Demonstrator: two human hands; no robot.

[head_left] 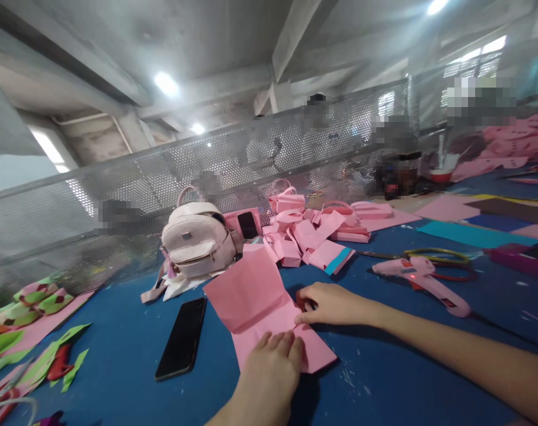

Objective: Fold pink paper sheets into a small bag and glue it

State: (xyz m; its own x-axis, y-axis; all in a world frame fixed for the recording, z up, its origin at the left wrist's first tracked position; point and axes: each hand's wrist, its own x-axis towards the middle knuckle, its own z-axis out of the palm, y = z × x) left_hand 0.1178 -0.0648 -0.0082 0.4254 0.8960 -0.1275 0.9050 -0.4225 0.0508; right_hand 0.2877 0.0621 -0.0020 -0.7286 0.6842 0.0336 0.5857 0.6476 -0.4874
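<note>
A creased pink sheet (pixel 251 290) lies on the blue table, its far part raised along a fold. My left hand (pixel 271 370) rests on its near part, fingers laid over the surface. At the right edge, my right hand (pixel 326 305) has its fingers curled and closed on the sheet beside the crease. The fingertips of that hand are partly hidden. Right of it lies a pink glue gun (pixel 422 278) with a small red light on and its cord trailing right. Scissors with yellow-green handles (pixel 446 258) lie partly behind the glue gun.
A black phone (pixel 181 338) lies left of the sheet. Behind stand a pale backpack (pixel 200 239) and a heap of pink folded pieces (pixel 295 231). Green scraps (pixel 74 364) with a red-handled tool are at left. A perforated metal screen (pixel 162 174) borders the table's back.
</note>
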